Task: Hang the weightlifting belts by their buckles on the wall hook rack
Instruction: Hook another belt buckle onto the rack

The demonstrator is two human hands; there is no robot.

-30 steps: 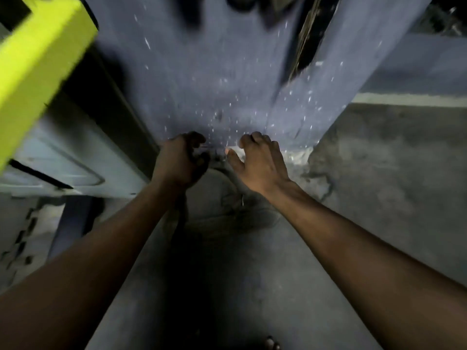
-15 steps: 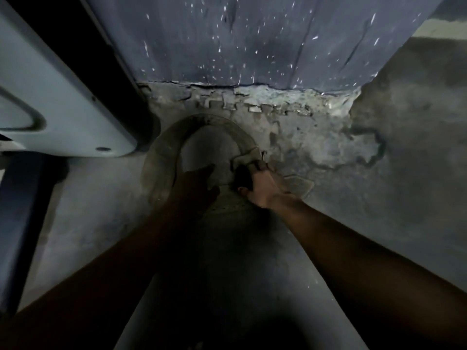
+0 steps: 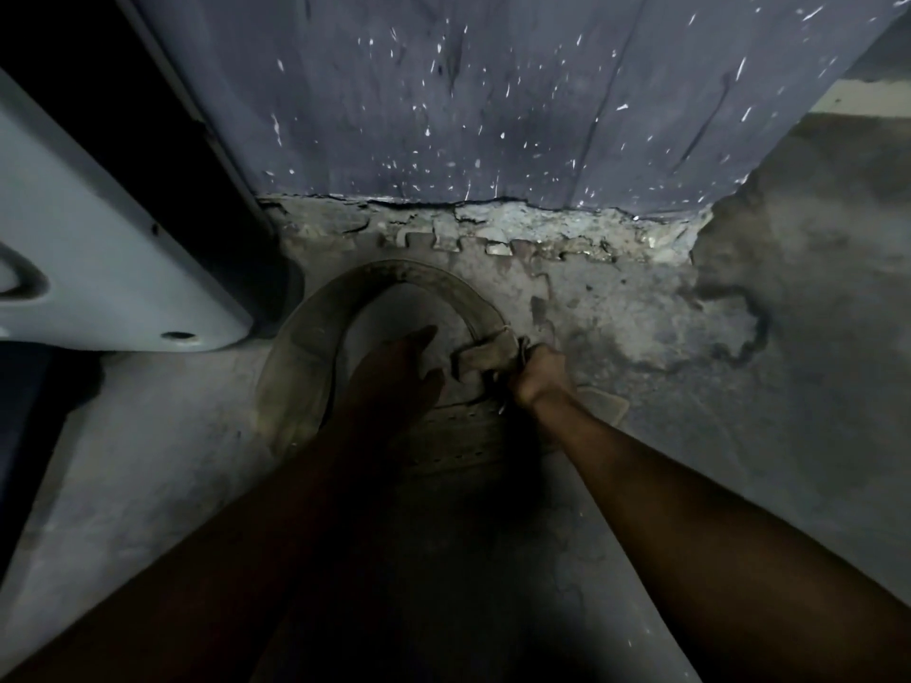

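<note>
A worn tan weightlifting belt [image 3: 315,332] lies curled in a loop on the concrete floor, close to the foot of the wall. My right hand [image 3: 540,374] is closed around the belt's buckle end at the right side of the loop. My left hand [image 3: 399,372] hovers over the middle of the loop with its fingers spread, holding nothing. The perforated strap end [image 3: 463,436] runs under both wrists in deep shadow. No hook rack is in view.
A blue-grey painted wall [image 3: 493,101] with white flecks rises ahead, its base crumbled [image 3: 517,234]. A pale grey equipment panel [image 3: 98,268] juts in from the left, close to the belt. Rough concrete floor [image 3: 788,362] stretches to the right.
My view dropped from the wall to the floor. Both hands came down to the belt, and my right hand closed on its buckle end. Since half a second ago, little has moved.
</note>
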